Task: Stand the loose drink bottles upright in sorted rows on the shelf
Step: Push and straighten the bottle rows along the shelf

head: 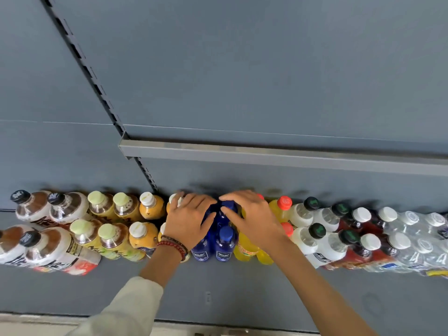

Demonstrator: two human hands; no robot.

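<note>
Upright drink bottles stand in two rows along the back of the grey shelf, grouped by kind. In the middle stand dark blue bottles. My left hand lies against the left side of the blue group, its fingers curved over the tops. My right hand covers the right side, fingers wrapped over a rear blue bottle's cap. Yellow bottles with red caps stand just right of my hands. Orange bottles with white caps stand just left.
Far left are brown-and-white bottles with black caps, then green-capped ones. To the right stand white bottles with dark caps, red drinks and clear water bottles. A higher shelf edge overhangs the rows. The shelf's front half is bare.
</note>
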